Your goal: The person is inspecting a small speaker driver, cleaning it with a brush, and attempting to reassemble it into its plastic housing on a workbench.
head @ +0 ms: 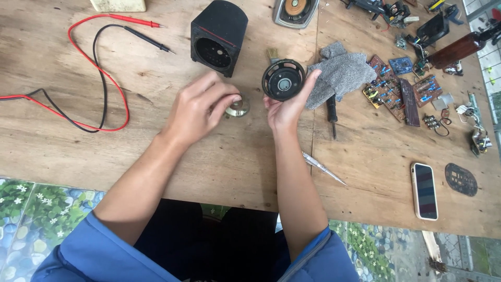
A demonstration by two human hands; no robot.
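**Speaker driver out of its housing, magnet part under the other hand**

Nearest the person, past the blue sleeves, a slim silver screwdriver (322, 167) lies untouched on the wooden table (235, 167), and a white-edged smartphone (424, 190) rests well to the right, beside a dark round perforated grille (461, 179).

Further in, the two hands meet over the middle of the table. The left hand (201, 107) is curled, its fingertips pinched closed on a small round shiny metal disc (238, 107) that sits on or just above the wood; whether it is lifted clear cannot be told. The right hand (287, 107) grips a black round speaker driver with a slotted frame (283, 79), thumb and fingers wrapped about its rim, holding it tilted up off the table so that its silver centre faces the camera.

As a judgement, the stripping-down looks well advanced: the driver is already free of the black wedge-shaped speaker housing (219, 36), which stands behind the hands with its round opening empty. Whatever fitting or refitting follows is not yet done.

Just right of the driver lies a crumpled grey cloth (342, 73), with brown circuit boards (396, 86) beyond it. To the far left, red and black multimeter probe leads (99, 73) loop across the wood. A second round speaker (295, 10) sits at the far edge.
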